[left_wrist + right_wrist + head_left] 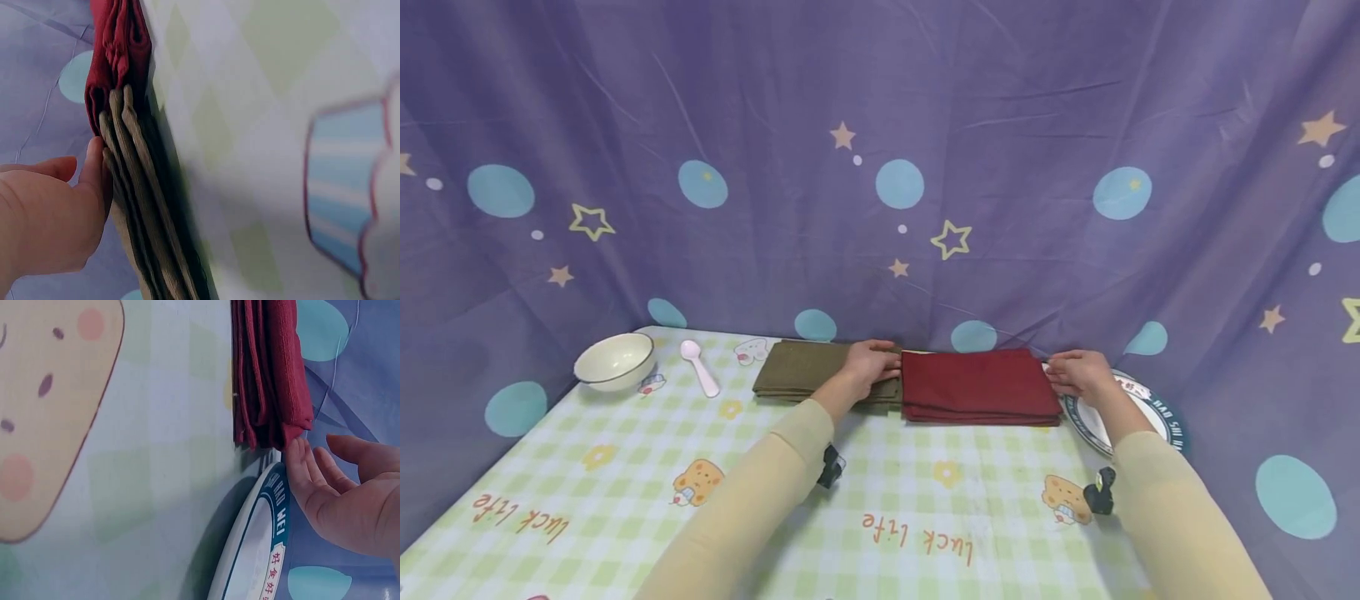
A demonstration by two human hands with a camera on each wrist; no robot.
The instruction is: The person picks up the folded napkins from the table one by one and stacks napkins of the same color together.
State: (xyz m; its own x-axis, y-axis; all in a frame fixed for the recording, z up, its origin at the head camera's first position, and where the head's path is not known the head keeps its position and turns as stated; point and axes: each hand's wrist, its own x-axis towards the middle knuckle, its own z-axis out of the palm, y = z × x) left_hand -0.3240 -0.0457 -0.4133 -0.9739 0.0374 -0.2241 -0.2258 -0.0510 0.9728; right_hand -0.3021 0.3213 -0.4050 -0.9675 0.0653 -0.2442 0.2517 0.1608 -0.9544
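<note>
A folded dark red cloth [977, 385] lies at the back of the table, its layers stacked flat. Left of it, edge to edge, is a folded olive-brown cloth [801, 371]. My left hand [871, 367] rests on the right end of the olive cloth, fingertips at the red cloth's left edge; the left wrist view shows its fingers [94, 165] extended along the top layer. At the red cloth's right edge, my right hand [1081, 375] touches the corner with fairly straight fingers [300, 462]. It hovers over the rim of a plate [1093, 429] with a teal lettered border.
A cream bowl [616, 363] with a dark rim stands at the table's left edge. Beside it lies a pale pink spoon [702, 371]. A purple patterned curtain [880, 275] hangs right behind the checked tablecloth [917, 492].
</note>
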